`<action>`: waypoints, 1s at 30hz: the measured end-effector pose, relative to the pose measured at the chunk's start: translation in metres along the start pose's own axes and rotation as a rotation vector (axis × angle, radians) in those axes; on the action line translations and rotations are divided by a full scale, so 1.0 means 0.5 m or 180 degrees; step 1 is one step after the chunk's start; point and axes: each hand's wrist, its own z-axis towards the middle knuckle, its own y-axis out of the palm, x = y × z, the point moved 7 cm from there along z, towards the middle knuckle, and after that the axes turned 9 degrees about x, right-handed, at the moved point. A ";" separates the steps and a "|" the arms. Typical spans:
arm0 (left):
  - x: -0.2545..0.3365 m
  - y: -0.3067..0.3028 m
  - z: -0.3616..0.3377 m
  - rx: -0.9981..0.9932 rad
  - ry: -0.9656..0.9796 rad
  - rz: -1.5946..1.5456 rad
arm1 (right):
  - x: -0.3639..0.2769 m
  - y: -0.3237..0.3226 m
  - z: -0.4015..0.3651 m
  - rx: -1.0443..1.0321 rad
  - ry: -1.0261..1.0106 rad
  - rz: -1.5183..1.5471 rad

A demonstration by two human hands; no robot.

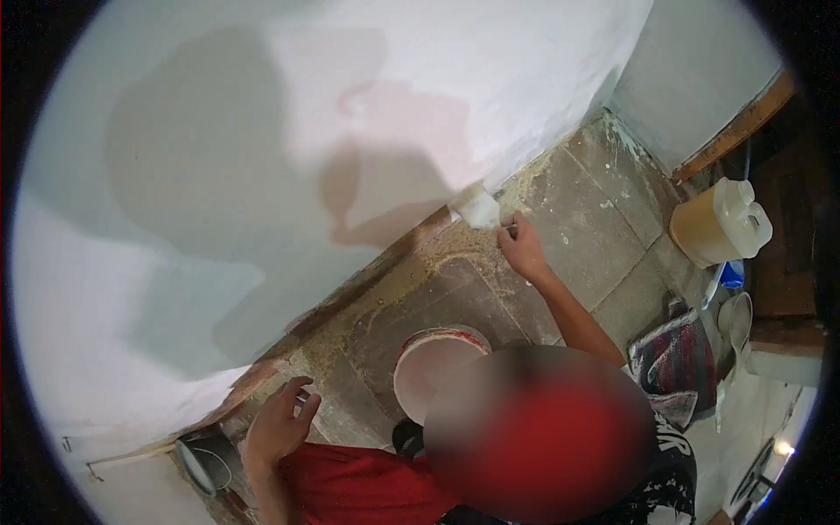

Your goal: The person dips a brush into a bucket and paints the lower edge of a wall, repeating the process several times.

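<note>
My right hand (524, 249) is closed around the handle of a paintbrush (479, 208). The broad head of the brush looks white and touches the foot of the white wall (560, 79), where it meets the floor. My left hand (282, 423) hangs at the lower left beside the wall, fingers loosely bent and apart, with nothing in it. Between my arms on the floor stands a round bucket (407, 372) with a red-streaked rim and a pale inside. Part of the bucket is hidden behind a blurred red patch at the bottom middle.
Splashes mark the tiled floor (604, 227). To the right stand a yellowish plastic jug (700, 229), a striped cloth (674, 359) and a pale scoop-like vessel (737, 319). A dark bucket (206, 464) sits by the wall at the lower left.
</note>
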 end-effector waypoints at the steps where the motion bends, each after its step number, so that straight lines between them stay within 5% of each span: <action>1: -0.001 -0.002 -0.002 0.0087 -0.0014 -0.0053 | 0.024 0.011 0.002 -0.0031 0.0102 -0.0178; 12: -0.003 0.000 -0.006 -0.0031 -0.0025 -0.0026 | -0.036 -0.024 0.017 0.0314 -0.0373 -0.0731; 14: -0.006 0.003 -0.005 -0.0046 -0.0037 0.0008 | -0.110 -0.043 0.000 0.0020 0.0051 0.0411; 17: -0.007 0.002 -0.004 0.0062 -0.0014 -0.0136 | -0.165 -0.070 -0.036 0.0009 0.0331 0.0904; 21: -0.004 0.000 -0.001 0.0095 0.0046 -0.0031 | -0.103 -0.037 -0.027 -0.0171 0.0260 0.1176; 24: -0.004 0.000 -0.001 0.0070 0.0052 -0.0064 | 0.023 0.020 -0.004 0.0070 -0.0105 0.0447; 30: -0.013 0.000 -0.004 0.0072 0.0017 -0.0076 | 0.062 0.019 -0.020 -0.0026 0.0038 -0.0183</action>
